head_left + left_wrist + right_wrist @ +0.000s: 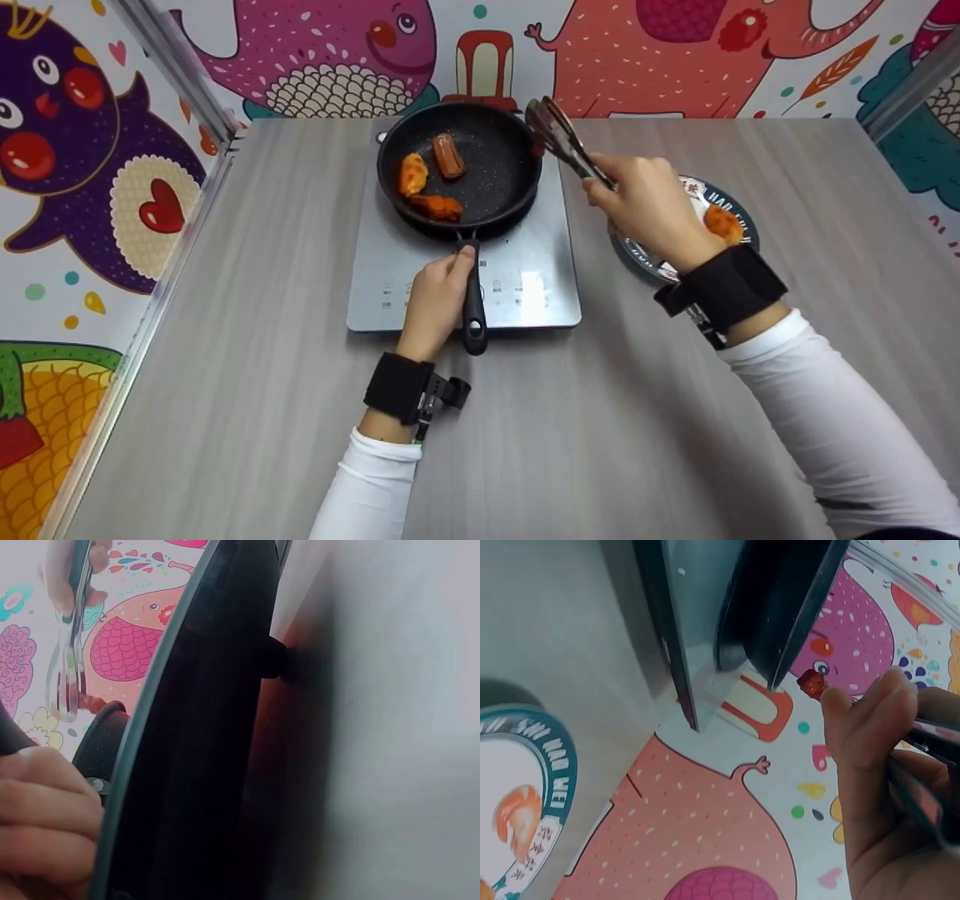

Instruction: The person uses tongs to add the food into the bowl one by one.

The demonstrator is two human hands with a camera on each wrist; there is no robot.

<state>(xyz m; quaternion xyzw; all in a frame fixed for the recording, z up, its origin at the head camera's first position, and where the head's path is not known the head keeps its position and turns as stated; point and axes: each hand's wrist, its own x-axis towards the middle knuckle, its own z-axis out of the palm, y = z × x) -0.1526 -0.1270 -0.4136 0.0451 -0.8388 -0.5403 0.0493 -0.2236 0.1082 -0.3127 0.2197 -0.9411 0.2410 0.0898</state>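
Note:
My left hand (439,300) grips the black handle (474,307) of a frying pan (499,169), thumb along its top. In the pan lie a scored sausage piece (448,156), a browned yellow-orange piece (413,175) and a darker orange-red piece (436,208). My right hand (649,206) holds metal tongs (559,131) at the pan's right rim. A small reddish food piece (811,682) shows at the tongs' tips, also in the left wrist view; its kind is unclear. Right of the pan, partly behind my right forearm, is a plate (641,259) with a browned orange piece (724,223).
Under the pan is a flat silver induction cooker (375,259) with touch marks along its front. It stands on a grey wood-grain table (262,315). Cartoon-printed walls (675,60) close off the back and sides. A shrimp-like pink-orange piece (519,817) lies on the plate.

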